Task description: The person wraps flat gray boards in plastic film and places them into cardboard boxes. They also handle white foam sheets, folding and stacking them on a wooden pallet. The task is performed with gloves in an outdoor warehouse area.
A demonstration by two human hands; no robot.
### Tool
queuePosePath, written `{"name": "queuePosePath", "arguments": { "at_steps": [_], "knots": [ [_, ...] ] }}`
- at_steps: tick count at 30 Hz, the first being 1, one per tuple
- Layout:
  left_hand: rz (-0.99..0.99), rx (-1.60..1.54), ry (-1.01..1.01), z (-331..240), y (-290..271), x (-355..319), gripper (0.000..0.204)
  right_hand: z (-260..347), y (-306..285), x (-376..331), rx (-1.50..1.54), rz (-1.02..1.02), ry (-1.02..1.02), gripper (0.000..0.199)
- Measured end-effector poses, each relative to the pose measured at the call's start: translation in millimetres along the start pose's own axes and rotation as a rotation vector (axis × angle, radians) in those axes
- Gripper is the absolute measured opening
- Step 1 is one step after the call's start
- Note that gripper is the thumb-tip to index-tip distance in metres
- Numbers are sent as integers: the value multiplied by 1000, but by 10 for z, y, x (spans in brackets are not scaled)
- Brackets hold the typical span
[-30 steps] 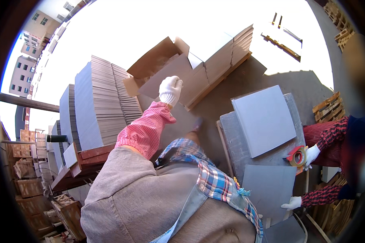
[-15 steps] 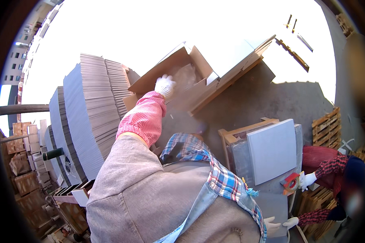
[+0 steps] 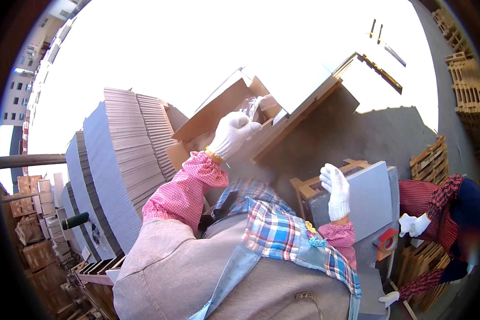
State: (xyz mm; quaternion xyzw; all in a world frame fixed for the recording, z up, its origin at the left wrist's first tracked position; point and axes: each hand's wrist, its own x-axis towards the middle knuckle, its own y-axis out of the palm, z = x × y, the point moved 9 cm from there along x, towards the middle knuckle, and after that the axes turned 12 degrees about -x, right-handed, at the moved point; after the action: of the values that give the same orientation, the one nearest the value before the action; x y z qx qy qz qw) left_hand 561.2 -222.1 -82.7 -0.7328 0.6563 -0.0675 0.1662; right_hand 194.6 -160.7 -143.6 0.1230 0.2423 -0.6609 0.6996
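Observation:
My left hand point(image 3: 232, 134), in a white glove, is closed at the open brown cardboard box point(image 3: 210, 109). Its fingers are curled at a crumpled sheet of clear plastic point(image 3: 256, 106), which rises out of the box. My right hand point(image 3: 336, 192), gloved in white too, is raised with fingers stretched out and holds nothing. Just beside it, a stack of flat grey panels point(image 3: 368, 200) stands on a wooden pallet point(image 3: 302, 194). The box's inside is partly hidden by my left hand and the plastic.
Tall stacks of grey sheets point(image 3: 124, 144) stand at left. A co-worker point(image 3: 429, 213) in white gloves bends at right by a red tape dispenser point(image 3: 385, 244). Wooden pallets point(image 3: 431, 160) lie beyond. A large white-topped pallet point(image 3: 304, 125) adjoins the box.
My left hand has drawn back toward me, and the clear plastic has risen. My right hand has come up from the lower right to beside the panels. The co-worker's hand has left the tape dispenser.

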Motion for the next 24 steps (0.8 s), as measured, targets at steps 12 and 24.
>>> {"name": "queuePosePath", "arguments": {
  "at_steps": [12, 24],
  "knots": [
    [554, 614, 665, -572, 2800, -460, 15, 253, -68, 1022, 67, -192, -82, 23],
    [908, 764, 758, -516, 5008, -1253, 13, -1683, -2599, 303, 56, -755, 201, 32]
  ]
}}
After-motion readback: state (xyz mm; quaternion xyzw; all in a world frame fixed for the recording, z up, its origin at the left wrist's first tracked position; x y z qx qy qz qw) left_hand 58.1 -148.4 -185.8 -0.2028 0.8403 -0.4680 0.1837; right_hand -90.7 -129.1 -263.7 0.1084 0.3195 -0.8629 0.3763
